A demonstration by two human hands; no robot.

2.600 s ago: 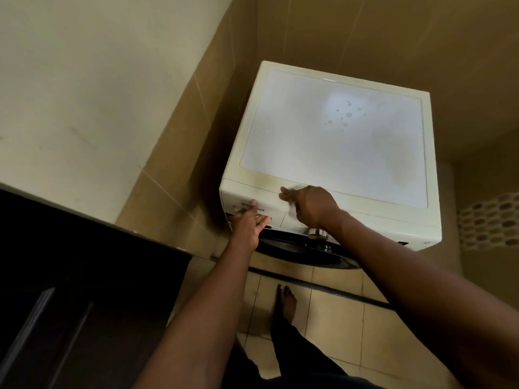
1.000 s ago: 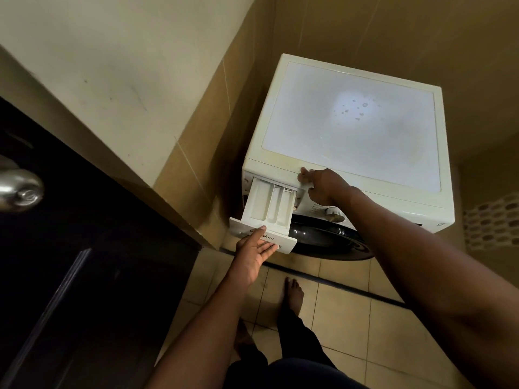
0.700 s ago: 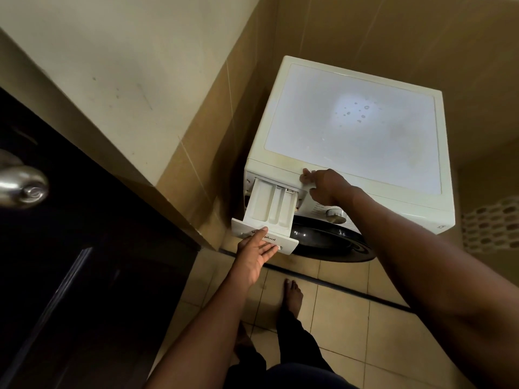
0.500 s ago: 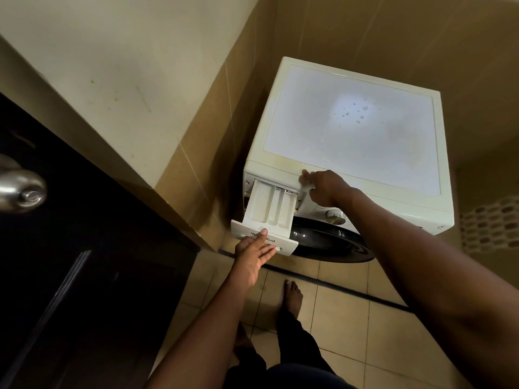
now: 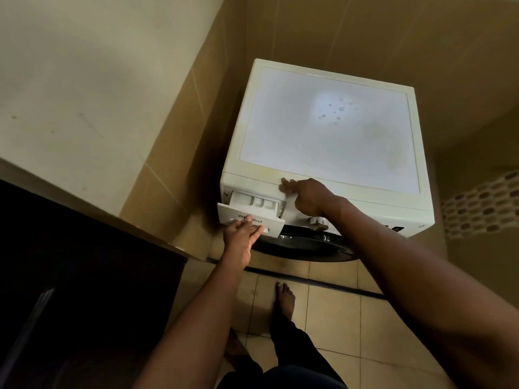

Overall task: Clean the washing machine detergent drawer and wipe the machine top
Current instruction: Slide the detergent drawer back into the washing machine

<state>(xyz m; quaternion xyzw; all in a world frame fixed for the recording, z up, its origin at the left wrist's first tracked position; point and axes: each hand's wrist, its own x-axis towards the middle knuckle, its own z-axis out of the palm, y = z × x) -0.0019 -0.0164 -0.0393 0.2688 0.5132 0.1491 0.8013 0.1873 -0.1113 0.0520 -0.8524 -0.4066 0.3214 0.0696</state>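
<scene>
Washing machine (image 5: 331, 141) at 12 o'clock, droplets on its top. Detergent drawer (image 5: 251, 213) at its 7 o'clock corner, partly out. Left hand (image 5: 243, 234) flat, fingers wide against drawer front. Right hand (image 5: 304, 193) curled on front top edge; grip unclear.

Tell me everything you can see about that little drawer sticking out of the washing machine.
The detergent drawer is white plastic, partly pulled out of the upper left corner of the washing machine front. Inside, dividers split it into pale compartments, one long and two smaller. Its flat front panel carries a dark brand word, partly covered, above a recessed grip. The left hand lies on that panel, fingers on the front. The right hand rests on the machine's edge beside it, not touching the drawer.
</scene>
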